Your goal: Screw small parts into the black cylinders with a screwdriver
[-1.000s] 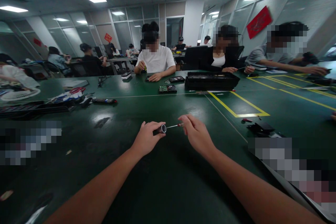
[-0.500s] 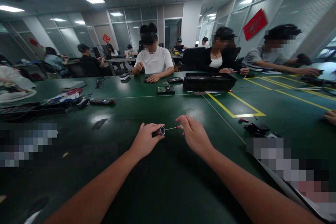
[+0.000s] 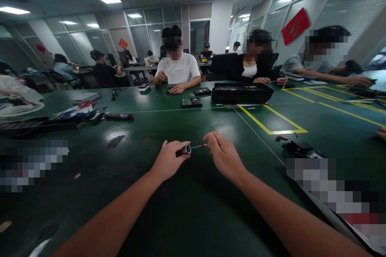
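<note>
My left hand [image 3: 170, 160] is closed round a small dark cylinder [image 3: 184, 150], whose round, silver-rimmed end faces right. Across from it, my right hand [image 3: 224, 154] grips a screwdriver [image 3: 205, 145] with a red and clear handle. The thin metal shaft points left and its tip is at the rim of the cylinder; whether it touches cannot be told. Both hands are above the green table [image 3: 187, 217] in the middle of the view.
A long black housing [image 3: 243, 94] and a green circuit board [image 3: 191, 103] lie farther back. At left are a dark tool [image 3: 119, 117] and red-handled scissors [image 3: 87, 104]. Black parts [image 3: 301, 147] lie at right. People sit across the table.
The view has shifted slightly, so the table and background sit a little differently. Both hands keep nearly the same pose and still hold the cylinder and screwdriver.
</note>
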A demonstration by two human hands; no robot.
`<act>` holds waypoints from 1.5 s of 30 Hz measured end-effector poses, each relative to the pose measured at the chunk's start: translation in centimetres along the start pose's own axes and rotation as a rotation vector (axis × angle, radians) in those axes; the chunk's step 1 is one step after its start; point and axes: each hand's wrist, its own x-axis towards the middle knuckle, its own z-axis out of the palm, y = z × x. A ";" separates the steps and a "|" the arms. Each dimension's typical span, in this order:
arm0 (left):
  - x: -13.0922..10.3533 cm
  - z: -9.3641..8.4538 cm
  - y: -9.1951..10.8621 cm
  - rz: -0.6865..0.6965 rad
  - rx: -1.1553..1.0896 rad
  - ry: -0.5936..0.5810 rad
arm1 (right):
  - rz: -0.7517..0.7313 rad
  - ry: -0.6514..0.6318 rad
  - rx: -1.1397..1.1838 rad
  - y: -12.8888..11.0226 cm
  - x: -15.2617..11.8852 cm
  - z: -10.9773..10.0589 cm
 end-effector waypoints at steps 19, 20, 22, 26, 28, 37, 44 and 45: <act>0.0 0.0 0.0 0.024 -0.013 0.045 | 0.043 0.034 0.043 0.4 0.3 0.0; 0.0 0.0 -0.1 0.024 -0.016 0.051 | 0.037 0.039 0.067 0.4 0.3 0.0; 0.0 0.0 -0.1 0.026 -0.020 0.054 | 0.022 0.034 0.078 0.3 0.2 0.0; 0.0 -0.1 0.1 0.017 -0.025 0.055 | 0.021 0.002 -0.022 0.0 0.1 0.0; 0.0 -0.1 0.1 0.010 -0.030 0.064 | 0.026 -0.006 -0.025 -0.1 0.0 0.0; 0.0 0.1 0.3 0.069 -0.004 0.086 | 0.024 0.120 0.276 0.7 0.5 0.5; 0.3 0.1 0.5 0.113 0.043 0.061 | 0.291 0.377 0.529 2.7 1.7 0.7; 0.3 0.2 0.4 0.099 0.037 0.047 | 0.278 0.372 0.497 2.7 1.6 0.7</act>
